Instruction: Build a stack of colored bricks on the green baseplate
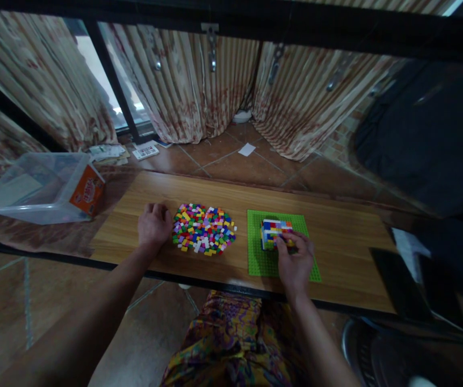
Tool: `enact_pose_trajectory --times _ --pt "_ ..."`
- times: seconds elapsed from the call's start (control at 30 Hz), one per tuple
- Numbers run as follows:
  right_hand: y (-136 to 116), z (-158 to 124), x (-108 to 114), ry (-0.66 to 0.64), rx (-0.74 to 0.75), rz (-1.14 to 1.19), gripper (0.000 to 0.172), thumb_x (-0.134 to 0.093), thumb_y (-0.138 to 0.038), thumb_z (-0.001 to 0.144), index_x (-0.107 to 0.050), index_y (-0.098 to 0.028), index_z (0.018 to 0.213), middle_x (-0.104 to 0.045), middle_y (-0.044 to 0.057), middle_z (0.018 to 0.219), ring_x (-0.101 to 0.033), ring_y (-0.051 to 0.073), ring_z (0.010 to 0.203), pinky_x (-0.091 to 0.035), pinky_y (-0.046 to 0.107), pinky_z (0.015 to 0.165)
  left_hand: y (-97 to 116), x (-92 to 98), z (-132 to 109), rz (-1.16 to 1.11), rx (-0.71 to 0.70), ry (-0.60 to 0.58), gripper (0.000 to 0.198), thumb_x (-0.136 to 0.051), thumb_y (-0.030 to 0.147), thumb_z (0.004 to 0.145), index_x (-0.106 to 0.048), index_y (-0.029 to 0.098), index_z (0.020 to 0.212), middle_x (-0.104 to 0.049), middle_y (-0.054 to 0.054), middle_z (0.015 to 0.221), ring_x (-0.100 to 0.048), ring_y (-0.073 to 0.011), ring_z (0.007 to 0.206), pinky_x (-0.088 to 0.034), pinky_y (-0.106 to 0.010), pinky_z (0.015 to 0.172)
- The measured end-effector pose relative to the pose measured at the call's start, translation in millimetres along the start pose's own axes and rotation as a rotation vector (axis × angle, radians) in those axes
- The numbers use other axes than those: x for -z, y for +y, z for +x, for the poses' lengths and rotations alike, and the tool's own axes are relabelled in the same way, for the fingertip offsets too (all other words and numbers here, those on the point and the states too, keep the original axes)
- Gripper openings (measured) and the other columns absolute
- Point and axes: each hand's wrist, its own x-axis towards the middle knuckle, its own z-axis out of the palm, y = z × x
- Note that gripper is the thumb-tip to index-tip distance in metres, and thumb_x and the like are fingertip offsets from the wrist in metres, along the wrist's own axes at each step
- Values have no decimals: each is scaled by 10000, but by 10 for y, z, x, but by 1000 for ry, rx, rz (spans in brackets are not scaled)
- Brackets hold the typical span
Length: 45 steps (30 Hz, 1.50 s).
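Observation:
A loose pile of small, many-coloured toy bricks (204,230) lies on the wooden tabletop. Just left of it my left hand (153,224) rests on the wood with its fingers curled in; whatever is under them, if anything, is hidden. To the right of the pile lies a flat green studded baseplate (256,263). A compact block built of coloured bricks (269,231) stands on that plate. My right hand (298,260) reaches over the block's right side, thumb and fingers closed on its bricks. The fingers cover part of the block.
A clear plastic box (40,209) with an orange label stands left of the wooden board (348,252). Dark flat objects (400,285) lie at the board's right end. Papers and a booklet (146,152) are behind, near striped curtains (211,86). A round dark object (370,349) is at lower right.

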Motion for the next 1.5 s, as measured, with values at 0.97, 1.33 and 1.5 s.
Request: enact_pose_trajectory --times 0.97,1.33,1.5 --pt "-149 31 141 74 130 35 256 -557 -378 885 -693 -164 924 -617 112 1072 -574 226 1041 -455 389 889 -27 -54 5 -1 10 -1 295 -421 320 859 -645 165 973 -613 -124 1039 -607 -260 897 -458 -370 788" --pt "-493 -17 -500 -507 443 -170 282 -439 -164 905 -710 -222 958 -666 63 885 -560 220 877 -438 354 818 -3 -30 -2 -17 -4 -8 277 -427 304 852 -635 165 970 -604 -125 1020 -600 -254 911 -456 -373 807" --pt "-414 24 -706 -579 477 -224 302 -440 -127 889 -720 -238 863 -646 51 834 -547 210 844 -428 336 795 2 -28 -8 -22 3 -4 282 -421 301 858 -637 160 973 -605 -129 1023 -601 -254 904 -456 -367 793"
